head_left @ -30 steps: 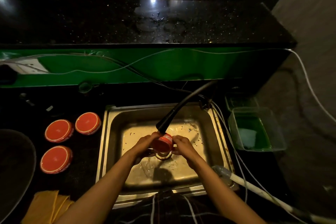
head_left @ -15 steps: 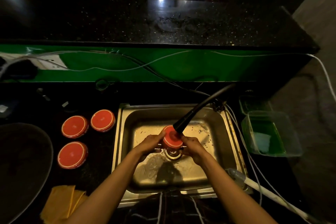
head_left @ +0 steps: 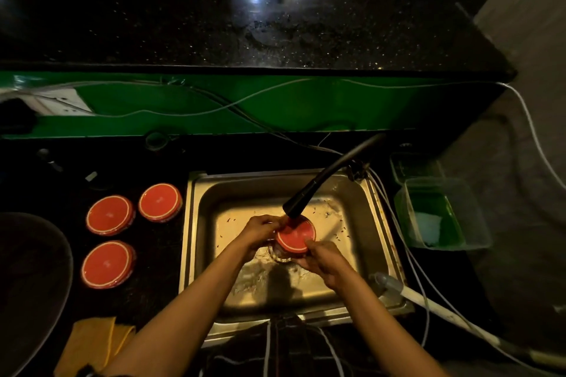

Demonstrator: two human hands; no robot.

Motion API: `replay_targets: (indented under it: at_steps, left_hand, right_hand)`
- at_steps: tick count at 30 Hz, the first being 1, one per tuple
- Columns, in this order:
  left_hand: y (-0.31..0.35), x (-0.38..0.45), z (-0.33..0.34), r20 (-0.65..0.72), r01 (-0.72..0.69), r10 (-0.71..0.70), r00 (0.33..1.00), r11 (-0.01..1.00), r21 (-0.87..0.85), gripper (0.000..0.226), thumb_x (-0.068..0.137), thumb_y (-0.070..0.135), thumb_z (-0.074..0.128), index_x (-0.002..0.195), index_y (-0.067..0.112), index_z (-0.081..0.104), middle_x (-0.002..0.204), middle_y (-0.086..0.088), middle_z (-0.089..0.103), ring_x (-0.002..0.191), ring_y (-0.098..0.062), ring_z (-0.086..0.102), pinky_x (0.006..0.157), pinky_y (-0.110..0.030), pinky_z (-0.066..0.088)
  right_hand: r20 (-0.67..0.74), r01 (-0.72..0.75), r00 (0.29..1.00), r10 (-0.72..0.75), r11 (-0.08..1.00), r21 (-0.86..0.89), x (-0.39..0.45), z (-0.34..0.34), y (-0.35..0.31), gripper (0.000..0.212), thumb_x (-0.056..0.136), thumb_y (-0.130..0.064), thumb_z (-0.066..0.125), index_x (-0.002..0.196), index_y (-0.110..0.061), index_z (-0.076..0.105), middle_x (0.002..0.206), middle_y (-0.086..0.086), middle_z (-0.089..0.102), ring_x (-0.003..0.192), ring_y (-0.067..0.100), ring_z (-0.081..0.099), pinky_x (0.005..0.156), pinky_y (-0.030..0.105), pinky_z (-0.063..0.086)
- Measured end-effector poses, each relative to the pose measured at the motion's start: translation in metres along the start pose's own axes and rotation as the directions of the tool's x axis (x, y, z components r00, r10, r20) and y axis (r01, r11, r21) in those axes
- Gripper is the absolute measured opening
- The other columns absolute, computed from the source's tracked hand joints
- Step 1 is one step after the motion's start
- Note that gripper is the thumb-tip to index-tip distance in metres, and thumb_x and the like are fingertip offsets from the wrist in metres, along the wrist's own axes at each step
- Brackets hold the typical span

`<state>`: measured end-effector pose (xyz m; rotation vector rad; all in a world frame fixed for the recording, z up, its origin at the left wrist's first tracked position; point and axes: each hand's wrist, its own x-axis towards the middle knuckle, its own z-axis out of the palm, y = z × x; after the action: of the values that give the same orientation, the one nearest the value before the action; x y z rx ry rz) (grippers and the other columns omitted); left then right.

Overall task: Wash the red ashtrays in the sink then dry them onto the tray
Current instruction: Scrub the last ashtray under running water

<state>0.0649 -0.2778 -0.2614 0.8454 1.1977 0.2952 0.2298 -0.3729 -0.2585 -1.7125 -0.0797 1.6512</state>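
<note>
the steel sink (head_left: 199,254) fills the middle of the view, with the dark round tray (head_left: 27,285) well off to its left at the counter's edge and three red ashtrays (head_left: 110,215) lying between them on the black counter, their flat faces up. over the basin the black faucet (head_left: 318,184) slants down from the right, its nozzle just above the held ashtray (head_left: 296,235), which sits above the drain with its round face tilted up toward the camera. the left hand (head_left: 260,231) grips its left rim and the right hand (head_left: 324,259) its near right rim, fingers of both curled round it. it lies between the hands, about equally close to each, so carrying it left toward the tray would likely suit the left hand.
</note>
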Motion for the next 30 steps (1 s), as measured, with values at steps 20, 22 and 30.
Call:
replay_targets:
  at_steps: [20,22,30]
  left_hand:
    - [-0.034,-0.022,-0.055,-0.227,-0.284,0.333,0.915,0.932,0.224,0.055,0.056,0.011,0.094,0.101,0.031,0.07,0.108,0.005,0.072,0.105,-0.009,0.066,0.089,-0.028,0.051]
    - [-0.024,-0.021,-0.052,-0.171,-0.308,0.368,0.914,0.904,0.296,0.056,0.061,0.014,0.093,0.106,0.037,0.07,0.112,0.01,0.07,0.108,-0.004,0.063,0.092,-0.024,0.048]
    - [0.002,-0.006,-0.005,0.015,-0.324,0.338,0.941,0.886,0.331,0.054,0.067,0.018,0.09,0.118,0.02,0.072,0.112,0.009,0.072,0.106,-0.008,0.065,0.088,-0.026,0.053]
  right_hand:
    - [0.326,0.466,0.882,-0.341,0.737,-0.49,0.02,0.02,-0.021,0.053,0.082,-0.007,0.077,0.13,-0.019,0.057,0.118,-0.004,0.068,0.111,0.014,0.065,0.093,0.029,0.052]
    - [0.304,0.435,0.896,-0.323,0.775,-0.459,0.018,0.016,-0.011,0.047,0.084,-0.007,0.075,0.125,-0.021,0.057,0.113,-0.004,0.07,0.107,0.013,0.066,0.085,0.021,0.053]
    - [0.187,0.342,0.937,-0.295,0.883,-0.322,0.013,-0.024,0.006,0.046,0.084,-0.008,0.075,0.126,-0.02,0.061,0.112,-0.002,0.075,0.109,0.012,0.068,0.085,0.022,0.05]
